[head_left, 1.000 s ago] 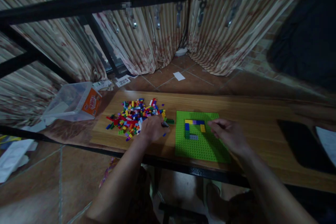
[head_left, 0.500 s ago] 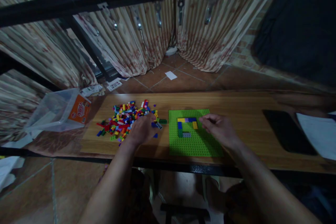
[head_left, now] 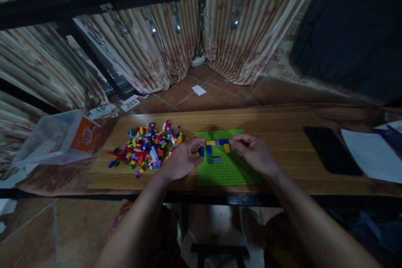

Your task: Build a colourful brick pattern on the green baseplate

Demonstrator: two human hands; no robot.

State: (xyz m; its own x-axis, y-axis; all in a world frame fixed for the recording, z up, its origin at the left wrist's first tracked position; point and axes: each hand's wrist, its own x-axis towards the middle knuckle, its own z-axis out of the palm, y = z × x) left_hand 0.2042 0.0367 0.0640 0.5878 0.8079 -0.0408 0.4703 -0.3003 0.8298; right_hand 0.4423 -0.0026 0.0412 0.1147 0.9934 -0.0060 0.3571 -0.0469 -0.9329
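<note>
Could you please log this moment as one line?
Left hand: holding small blue plastic brick | Right hand: fingers over green square studded baseplate, grip unclear | Multicoloured plastic brick pile: left of baseplate

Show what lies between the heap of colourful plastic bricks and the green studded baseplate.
The head view shows the left hand there, holding a blue plastic brick, with brown wooden tabletop beyond.

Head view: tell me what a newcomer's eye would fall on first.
Probably the heap of multicoloured bricks, spread on the wooden tabletop left of the green baseplate. Next, the left hand at the baseplate's left edge, a blue brick at its fingertips, and the right hand over the right side. Beyond the heap's left, an orange label marks the clear tub.
</note>
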